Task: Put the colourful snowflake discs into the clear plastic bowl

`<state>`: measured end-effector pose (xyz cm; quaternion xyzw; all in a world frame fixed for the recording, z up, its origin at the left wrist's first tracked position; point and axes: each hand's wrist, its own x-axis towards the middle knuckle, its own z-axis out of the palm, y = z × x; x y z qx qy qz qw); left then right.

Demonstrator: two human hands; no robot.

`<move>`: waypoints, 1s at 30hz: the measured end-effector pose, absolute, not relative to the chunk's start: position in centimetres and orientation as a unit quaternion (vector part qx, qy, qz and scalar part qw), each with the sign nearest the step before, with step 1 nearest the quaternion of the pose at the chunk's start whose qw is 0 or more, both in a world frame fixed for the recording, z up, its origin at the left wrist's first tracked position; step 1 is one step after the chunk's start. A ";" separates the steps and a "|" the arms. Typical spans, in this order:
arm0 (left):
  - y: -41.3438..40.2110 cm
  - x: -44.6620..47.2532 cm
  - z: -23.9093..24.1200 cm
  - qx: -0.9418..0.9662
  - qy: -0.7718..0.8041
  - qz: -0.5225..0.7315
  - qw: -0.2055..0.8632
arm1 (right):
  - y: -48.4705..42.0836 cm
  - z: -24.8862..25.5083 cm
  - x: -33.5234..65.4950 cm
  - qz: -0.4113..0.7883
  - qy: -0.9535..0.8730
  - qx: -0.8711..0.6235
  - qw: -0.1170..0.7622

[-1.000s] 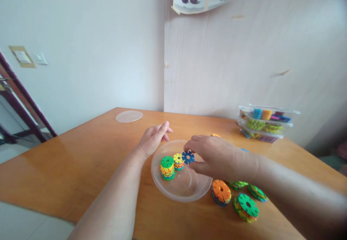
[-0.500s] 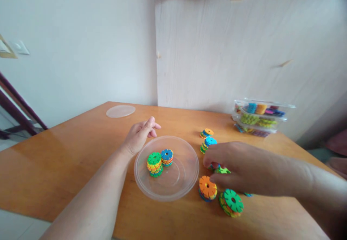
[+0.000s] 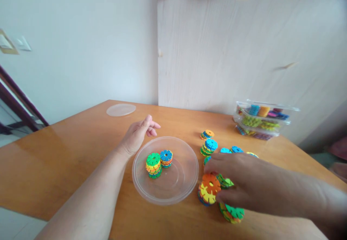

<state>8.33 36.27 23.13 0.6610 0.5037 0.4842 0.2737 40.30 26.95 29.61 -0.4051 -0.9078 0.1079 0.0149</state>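
Note:
My left hand [image 3: 139, 133] rests at the upper left of a round clear plastic bowl [image 3: 182, 191]. Its fingers are loosely stretched and hold nothing. Inside the bowl stand two stacks of slotted plastic discs, one with a green disc [image 3: 153, 159] on top, the other with a blue disc [image 3: 166, 155]. To the bowl's right, my right hand [image 3: 237, 175] has its thumb and fingers around an orange slotted disc [image 3: 213, 182]. That disc sits shifted over a stack whose yellow disc [image 3: 207, 195] shows below. A green-topped stack [image 3: 233, 213] stands nearer to me, partly under the hand.
More disc stacks, among them a blue-topped one [image 3: 210, 146] and an orange-topped one [image 3: 208, 134], stand beyond my right hand. Clear boxes of colourful pieces [image 3: 265, 120] are piled at the back right. A round translucent lid [image 3: 120, 110] lies at the back left of the wooden table [image 3: 81, 142].
My right hand has come down onto the orange-topped stack, and the orange disc has shifted, showing yellow beneath. The left hand stays nearly still. The view has moved slightly.

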 end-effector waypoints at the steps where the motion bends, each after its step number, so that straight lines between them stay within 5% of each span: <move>1: 36.3 8.3 23.1 0.663 0.499 0.482 0.282 | 27.0 29.9 40.0 0.112 -0.907 -0.404 0.027; 6: 36.3 8.6 22.9 0.670 0.474 0.474 0.318 | 27.6 30.8 35.5 0.102 -0.922 -0.372 0.040; 14: 35.7 9.0 23.5 0.670 0.463 0.468 0.344 | 29.0 30.8 27.9 0.096 -0.922 -0.336 -0.169; 18: 35.4 9.2 23.8 0.667 0.465 0.469 0.345 | 29.5 30.3 28.1 0.141 -0.925 -0.323 -0.141; 24: 35.5 9.2 23.6 0.675 0.462 0.463 0.340 | 29.6 31.3 34.3 0.149 -0.913 -0.380 0.025; 30: 35.5 9.2 23.7 0.679 0.460 0.461 0.337 | 27.6 31.3 39.2 0.146 -0.900 -0.409 -0.044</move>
